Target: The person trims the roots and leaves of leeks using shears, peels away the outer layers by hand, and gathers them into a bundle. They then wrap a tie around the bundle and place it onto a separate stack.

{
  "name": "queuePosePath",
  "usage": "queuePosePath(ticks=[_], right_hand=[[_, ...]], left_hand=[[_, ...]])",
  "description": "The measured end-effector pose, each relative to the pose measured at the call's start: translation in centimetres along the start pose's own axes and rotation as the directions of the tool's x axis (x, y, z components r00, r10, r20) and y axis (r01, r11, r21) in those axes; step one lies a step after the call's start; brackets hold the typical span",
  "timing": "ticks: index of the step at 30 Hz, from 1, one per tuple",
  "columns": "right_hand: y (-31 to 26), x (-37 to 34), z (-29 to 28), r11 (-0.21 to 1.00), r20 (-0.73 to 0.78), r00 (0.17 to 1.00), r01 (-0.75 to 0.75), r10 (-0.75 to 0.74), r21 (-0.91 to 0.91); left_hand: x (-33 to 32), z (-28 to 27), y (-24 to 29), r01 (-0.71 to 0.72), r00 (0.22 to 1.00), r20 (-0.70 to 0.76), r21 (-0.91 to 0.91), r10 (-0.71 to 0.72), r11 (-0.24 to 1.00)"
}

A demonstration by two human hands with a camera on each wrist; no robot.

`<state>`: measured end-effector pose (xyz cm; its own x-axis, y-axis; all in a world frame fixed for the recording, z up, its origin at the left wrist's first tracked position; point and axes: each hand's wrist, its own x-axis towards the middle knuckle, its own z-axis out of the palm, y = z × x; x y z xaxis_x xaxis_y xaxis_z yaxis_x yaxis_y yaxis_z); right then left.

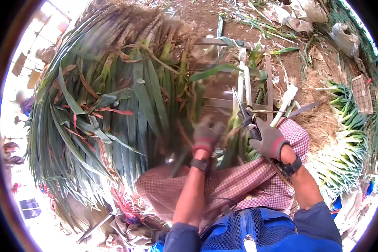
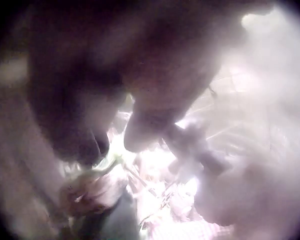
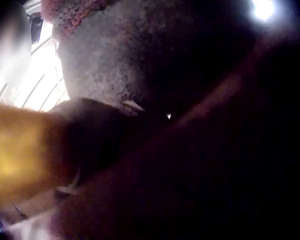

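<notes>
Two forearms reach forward over checked cloth [image 1: 235, 178], in grey gloves with red cuffs. The right hand [image 1: 269, 140] grips a dark-handled, pointed tool [image 1: 245, 115] tipped toward eleven o'clock. The left hand [image 1: 206, 136], at its nine, is blurred; I cannot tell its grip. Smooth white stalks [image 1: 247, 86] lie at eleven, ribbony leeks [image 1: 126, 96] at ten.

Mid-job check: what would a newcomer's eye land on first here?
Probably the huge heap of long green leaves sprawling across the left of the head view. Next come the gloved right hand, gripping a bladed tool near the middle, and the pale-stemmed bunches running down the far right.
</notes>
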<state>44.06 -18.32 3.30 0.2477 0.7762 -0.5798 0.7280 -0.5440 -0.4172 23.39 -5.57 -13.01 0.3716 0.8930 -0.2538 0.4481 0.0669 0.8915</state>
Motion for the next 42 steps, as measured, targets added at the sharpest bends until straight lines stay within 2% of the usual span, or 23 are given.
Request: queuePosePath(ticks=[2, 3, 4, 5, 8, 9, 10, 12, 13, 14, 17, 20, 21, 23, 24, 26, 28, 29, 31, 34, 37, 38, 42], right_hand=[[-0.2, 0.3, 0.6, 0.999, 0.046, 0.999, 0.014, -0.016, 0.045], [-0.4, 0.4, 1.1, 0.99, 0.059, 0.99, 0.125, -0.129, 0.071], [-0.7, 0.6, 1.5, 0.967, 0.07, 0.968, 0.234, -0.241, 0.096], [-1.4, 1.2, 1.8, 0.965, 0.034, 0.975, 0.21, -0.218, 0.159], [-3.3, 3.1, 1.4, 0.993, 0.141, 0.983, 0.107, -0.114, 0.054], [-4.1, 2.9, 1.1, 0.991, 0.211, 0.969, 0.131, -0.125, -0.011], [-3.8, 3.1, 1.7, 0.992, 0.202, 0.972, 0.126, -0.121, -0.01], [-3.3, 4.0, 2.8, 0.967, -0.014, 0.97, 0.241, -0.241, 0.078], [-3.9, 4.8, 2.0, 0.988, 0.059, 0.991, 0.114, -0.121, 0.108], [-3.7, 5.1, 2.1, 0.987, 0.054, 0.991, 0.116, -0.122, 0.109], [-3.6, 5.2, 1.7, 0.984, 0.138, 0.978, 0.143, -0.158, 0.111], [-3.2, 5.6, 2.6, 0.984, 0.023, 0.988, 0.149, -0.152, 0.099], [-3.6, 5.9, 1.8, 0.988, 0.144, 0.988, 0.04, -0.062, 0.152], [-4.3, 5.4, 1.7, 0.994, 0.168, 0.981, 0.09, -0.1, 0.069], [-4.6, 5.2, 1.7, 0.989, 0.191, 0.971, 0.149, -0.143, -0.014], [-4.8, 5.7, 1.7, 0.992, 0.2, 0.972, 0.123, -0.121, 0.002], [-4.4, 7.2, 2.2, 0.991, 0.105, 0.989, 0.093, -0.104, 0.1], [-4.4, 7.0, 2.4, 0.969, 0.038, 0.97, 0.239, -0.241, 0.057], [-5.8, 7.4, 2.1, 0.973, 0.074, 0.971, 0.225, -0.228, 0.05], [-7.1, 10.0, 1.2, 0.975, 0.09, 0.971, 0.219, -0.22, 0.027], [-7.4, 14.4, 1.5, 0.967, 0.039, 0.967, 0.254, -0.254, -0.011], [-7.8, 15.9, 1.5, 0.963, -0.048, 0.962, 0.268, -0.27, -0.038], [-10.6, 21.6, -1.4, 0.983, -0.083, 0.981, 0.171, -0.177, -0.073]], left_hand=[[3.1, -3.8, -0.8, -0.076, 0.952, -0.261, 0.305, 0.16, 0.949], [4.3, -4.8, -0.6, -0.076, 0.951, -0.262, 0.307, 0.161, 0.949], [5.4, -5.6, -0.6, -0.011, 0.929, -0.325, 0.448, 0.174, 0.894], [6.2, -6.2, -0.7, 0.065, 0.902, -0.383, 0.573, 0.197, 0.817], [8.6, -7.0, -1.1, 0.024, 0.951, -0.257, 0.616, 0.172, 0.788], [9.5, -6.6, -1.3, 0.144, 0.947, -0.312, 0.615, 0.072, 0.775], [9.8, -6.6, -1.4, 0.133, 0.949, -0.306, 0.615, 0.08, 0.777], [10.1, -7.1, -1.7, 0.136, 0.968, -0.252, 0.512, -0.003, 0.848], [10.2, -6.9, -2.1, 0.131, 0.968, -0.251, 0.512, 0.002, 0.849], [10.4, -6.7, -2.4, 0.177, 0.974, -0.217, 0.539, -0.068, 0.824], [7.3, -5.0, -2.5, 0.092, 0.996, -0.03, 0.531, -0.089, 0.843], [2.8, -4.0, 0.2, 0.135, 0.966, 0.132, 0.475, -0.221, 0.87], [2.7, -4.7, 0.8, 0.138, 0.964, 0.136, 0.477, -0.228, 0.868], [4.2, -6.5, 1.7, 0.155, 0.923, 0.239, 0.483, -0.3, 0.862], [5.4, -6.9, 1.9, 0.161, 0.92, 0.243, 0.482, -0.307, 0.861], [8.2, -7.4, 2.2, 0.203, 0.971, -0.179, 0.282, -0.157, 0.938], [11.8, -7.2, 1.1, 0.149, 0.979, -0.192, 0.402, -0.076, 0.904], [12.8, -6.8, 0.4, 0.121, 0.981, -0.194, 0.46, -0.034, 0.88], [14.2, -5.9, -0.9, 0.1, 0.978, -0.208, 0.595, 0.033, 0.797], [15.5, -5.0, -3.3, 0.07, 0.96, -0.256, 0.611, 0.113, 0.789], [14.7, -5.6, -0.7, 0.212, 0.975, -0.176, 0.565, -0.135, 0.797], [14.3, -5.6, -0.4, 0.219, 0.975, -0.159, 0.557, -0.156, 0.801], [14.4, -5.8, 0.5, 0.227, 0.969, -0.062, 0.603, -0.239, 0.764]])
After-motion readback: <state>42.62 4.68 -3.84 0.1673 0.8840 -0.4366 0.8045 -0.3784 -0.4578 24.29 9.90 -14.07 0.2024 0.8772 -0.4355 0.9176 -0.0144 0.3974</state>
